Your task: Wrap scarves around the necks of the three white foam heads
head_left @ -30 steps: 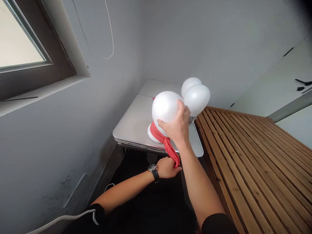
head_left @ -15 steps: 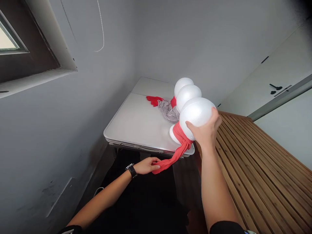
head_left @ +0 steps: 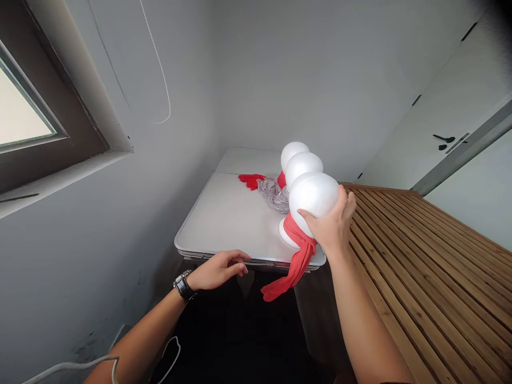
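Head view: three foam heads (head_left: 313,196), two red scarves (head_left: 295,258).

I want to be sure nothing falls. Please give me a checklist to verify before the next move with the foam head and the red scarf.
1. Right hand holds the nearest foam head: ok, palm and fingers wrap its side.
2. Red scarf sits around the neck: ok, tied in front.
3. Scarf tail free of snags: ok, it hangs loose over the table edge.
4. Left hand free: ok, open, holds nothing, near the table's front edge.
5. Base flat on the table: cannot tell, scarf and hand hide it.
6. Room beside: not ok, grey scarf lies close behind.
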A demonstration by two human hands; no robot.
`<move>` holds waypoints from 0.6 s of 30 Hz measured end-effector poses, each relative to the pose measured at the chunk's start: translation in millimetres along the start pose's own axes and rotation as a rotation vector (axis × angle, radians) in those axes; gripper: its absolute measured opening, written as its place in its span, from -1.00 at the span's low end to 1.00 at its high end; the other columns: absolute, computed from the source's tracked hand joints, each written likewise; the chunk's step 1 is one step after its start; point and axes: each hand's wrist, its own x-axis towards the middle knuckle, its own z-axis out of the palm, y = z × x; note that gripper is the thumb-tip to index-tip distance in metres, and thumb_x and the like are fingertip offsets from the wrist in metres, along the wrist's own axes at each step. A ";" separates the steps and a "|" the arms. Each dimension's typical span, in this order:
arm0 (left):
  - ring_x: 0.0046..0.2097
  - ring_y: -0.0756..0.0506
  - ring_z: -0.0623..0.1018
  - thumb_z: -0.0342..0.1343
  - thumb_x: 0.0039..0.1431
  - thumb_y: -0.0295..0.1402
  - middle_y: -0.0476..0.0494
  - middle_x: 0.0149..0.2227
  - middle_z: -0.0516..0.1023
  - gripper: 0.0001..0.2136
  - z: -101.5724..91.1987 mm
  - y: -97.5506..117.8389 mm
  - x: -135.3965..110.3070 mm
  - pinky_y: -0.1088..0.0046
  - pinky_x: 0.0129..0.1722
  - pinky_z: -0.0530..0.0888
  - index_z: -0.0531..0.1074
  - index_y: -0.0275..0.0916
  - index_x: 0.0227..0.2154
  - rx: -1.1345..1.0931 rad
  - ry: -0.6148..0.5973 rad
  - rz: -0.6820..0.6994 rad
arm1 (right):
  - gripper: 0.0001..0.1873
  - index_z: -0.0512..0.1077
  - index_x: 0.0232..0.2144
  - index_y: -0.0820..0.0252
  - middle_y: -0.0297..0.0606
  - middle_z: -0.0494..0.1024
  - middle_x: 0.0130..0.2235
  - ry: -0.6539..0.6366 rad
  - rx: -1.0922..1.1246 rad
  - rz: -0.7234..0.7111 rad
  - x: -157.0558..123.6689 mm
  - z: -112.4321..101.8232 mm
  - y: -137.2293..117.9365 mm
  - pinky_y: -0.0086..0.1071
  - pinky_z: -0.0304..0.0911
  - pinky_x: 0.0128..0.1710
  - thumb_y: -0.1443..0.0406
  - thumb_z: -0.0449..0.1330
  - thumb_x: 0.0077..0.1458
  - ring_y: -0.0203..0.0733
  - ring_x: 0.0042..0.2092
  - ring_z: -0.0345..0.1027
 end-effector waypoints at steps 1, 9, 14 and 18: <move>-0.12 -0.09 0.67 0.03 0.48 -0.13 -0.15 -0.10 0.71 -0.63 -6.6 4.0 4.1 0.35 -0.01 0.55 0.49 -0.21 0.15 0.048 0.045 0.017 | 0.24 -0.10 0.48 0.07 0.21 -0.07 0.47 0.065 0.009 -0.065 -6.7 -3.2 -5.6 0.44 0.19 0.28 -0.09 0.46 -0.02 0.54 0.47 -0.10; 0.19 -0.24 0.55 0.01 0.46 -0.33 -0.30 0.20 0.57 -0.64 -38.5 -20.5 126.5 0.18 0.22 0.47 0.44 -0.25 0.23 0.796 0.656 0.057 | -0.57 0.31 0.25 0.18 0.02 0.45 0.24 -0.266 0.201 -0.438 -72.7 73.0 -74.7 -0.03 0.32 0.31 0.19 0.08 0.42 0.08 0.33 0.31; 0.47 -0.32 0.25 -0.05 0.40 -0.47 -0.33 0.41 0.36 -0.57 -47.6 -52.4 183.2 0.05 0.38 0.33 0.44 -0.28 0.27 0.950 0.450 -0.051 | -0.59 0.45 0.15 0.28 0.06 0.52 0.16 -0.703 -0.060 -0.211 -53.2 166.5 -62.5 -0.18 0.32 0.21 0.34 -0.10 0.46 0.01 0.22 0.40; 0.52 -0.38 0.14 -0.10 0.48 -0.35 -0.39 0.48 0.23 -0.54 -46.1 -79.4 190.6 -0.06 0.47 0.16 0.38 -0.31 0.35 0.949 0.433 -0.101 | -0.59 0.47 0.18 0.29 0.06 0.47 0.26 -0.746 -0.094 -0.186 -56.4 197.7 -43.9 -0.19 0.16 0.35 0.33 -0.05 0.46 0.02 0.35 0.26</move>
